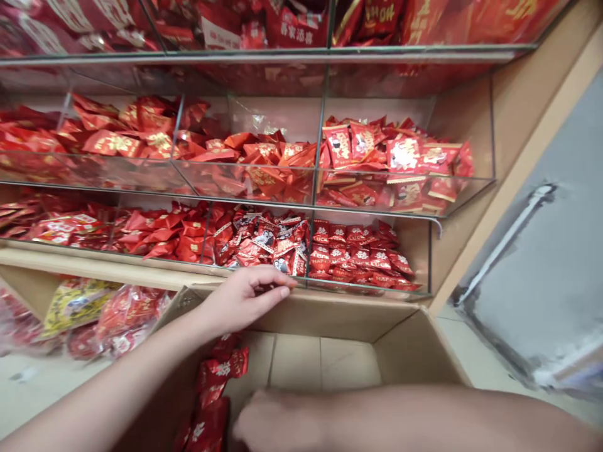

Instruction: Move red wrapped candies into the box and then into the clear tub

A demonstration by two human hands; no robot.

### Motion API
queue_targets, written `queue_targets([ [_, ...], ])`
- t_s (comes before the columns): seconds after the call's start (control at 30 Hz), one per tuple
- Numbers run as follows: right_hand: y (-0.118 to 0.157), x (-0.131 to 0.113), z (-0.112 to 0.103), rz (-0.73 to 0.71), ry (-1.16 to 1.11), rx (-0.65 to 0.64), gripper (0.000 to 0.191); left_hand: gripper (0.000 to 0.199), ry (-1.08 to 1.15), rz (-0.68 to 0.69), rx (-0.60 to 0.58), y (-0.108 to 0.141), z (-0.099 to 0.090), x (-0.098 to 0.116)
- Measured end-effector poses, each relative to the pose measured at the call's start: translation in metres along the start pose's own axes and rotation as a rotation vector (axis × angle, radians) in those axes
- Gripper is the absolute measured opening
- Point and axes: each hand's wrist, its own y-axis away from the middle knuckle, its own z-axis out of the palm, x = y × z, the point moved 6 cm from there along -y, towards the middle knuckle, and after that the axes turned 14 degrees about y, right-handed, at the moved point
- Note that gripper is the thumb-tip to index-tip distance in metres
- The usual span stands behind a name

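My left hand is over the back rim of an open cardboard box, close to the front of the lowest clear bin row. Its fingers are curved and apart, with nothing between them. Inside the box, at the left, lie several red wrapped packets. My right hand is low in the box, to the right of these packets. It is blurred, and its fingers are hidden, so what it holds, if anything, does not show. Red packets marked LUCK fill the bin behind the box.
Clear shelf bins hold more red packets in rows above. Bagged goods, one a yellow bag, sit under the shelf at the left. A wooden side panel and a grey wall stand at the right.
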Motion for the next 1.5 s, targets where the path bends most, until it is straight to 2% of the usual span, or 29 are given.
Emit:
queue_targets([
  [0.07, 0.032, 0.0, -0.052, -0.047, 0.08, 0.088, 0.007, 0.023, 0.144, -0.058, 0.098, 0.002, -0.008, 0.003],
  [0.17, 0.085, 0.021, -0.133, 0.089, -0.002, 0.421, 0.019, 0.033, 0.441, -0.12, 0.174, 0.006, -0.013, 0.009],
  [0.23, 0.11, 0.043, -0.165, 0.202, -0.196, 0.622, 0.021, 0.038, 0.552, -0.15, 0.15, 0.007, -0.01, 0.011],
  [0.3, 0.124, 0.062, -0.177, 0.257, -0.409, 0.752, 0.019, 0.037, 0.574, -0.181, 0.089, 0.007, -0.001, 0.012],
  [0.4, 0.131, 0.076, -0.177, 0.264, -0.601, 0.847, 0.018, 0.03, 0.601, -0.257, 0.022, 0.009, 0.013, 0.009],
  [0.53, 0.136, 0.079, -0.177, 0.272, -0.711, 0.9, 0.024, 0.021, 0.724, -0.31, 0.116, 0.009, 0.021, 0.008],
  [0.67, 0.138, 0.079, -0.177, 0.271, -0.766, 0.936, 0.033, 0.022, 0.785, -0.303, 0.215, 0.009, 0.018, 0.006],
  [0.8, 0.125, 0.078, -0.166, 0.269, -0.695, 0.822, 0.026, 0.022, 0.653, -0.236, 0.29, 0.011, 0.007, 0.005],
  [0.9, 0.116, 0.078, -0.158, 0.235, -0.74, 0.771, 0.027, 0.023, 0.575, -0.195, 0.316, 0.012, -0.002, 0.004],
  [1.1, 0.106, 0.084, -0.151, 0.244, -0.803, 0.819, 0.03, 0.023, 0.568, -0.252, 0.251, 0.01, -0.003, 0.0],
  [1.27, 0.106, 0.086, -0.153, 0.266, -0.777, 0.931, 0.03, 0.02, 0.619, -0.295, 0.307, 0.01, -0.004, 0.0],
  [1.4, 0.104, 0.084, -0.152, 0.271, -0.773, 0.907, 0.031, 0.02, 0.687, -0.31, 0.365, 0.012, -0.006, -0.005],
  [1.5, 0.107, 0.081, -0.155, 0.263, -0.752, 0.943, 0.032, 0.02, 0.746, -0.31, 0.381, 0.012, -0.006, -0.009],
])
